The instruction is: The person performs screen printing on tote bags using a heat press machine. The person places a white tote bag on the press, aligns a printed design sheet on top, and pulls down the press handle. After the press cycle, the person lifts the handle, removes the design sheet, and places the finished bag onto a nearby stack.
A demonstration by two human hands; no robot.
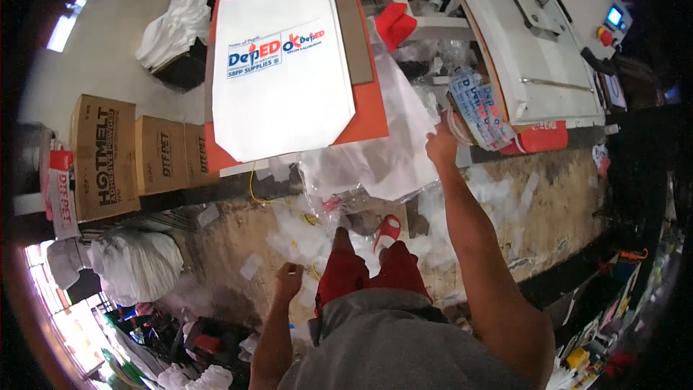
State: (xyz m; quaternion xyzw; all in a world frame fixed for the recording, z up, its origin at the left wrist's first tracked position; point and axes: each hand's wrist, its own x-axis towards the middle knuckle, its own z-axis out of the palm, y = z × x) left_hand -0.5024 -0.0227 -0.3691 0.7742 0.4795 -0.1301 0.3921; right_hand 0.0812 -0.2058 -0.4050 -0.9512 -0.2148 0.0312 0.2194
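Observation:
My right hand (442, 148) reaches forward, its fingers closed at the right edge of a white fabric piece (395, 155) that slopes over the table's front. My left hand (289, 280) hangs low beside my leg, fingers curled, with nothing visible in it. Ahead, a white tote bag (289, 112) with a blue and red print lies flat on an orange-red board (372, 112), its handles at the far end. Several printed transfer sheets (480, 112) in clear film lie just right of my right hand. Clear plastic (317, 184) hangs under the white fabric.
A heat press (541, 50) with a lit control screen (614, 16) stands at the right. Cardboard boxes (105, 159) and a stack of white bags (173, 32) are at the left. A red cloth (395, 26) lies behind the board. Film scraps (498, 195) litter the floor around my feet.

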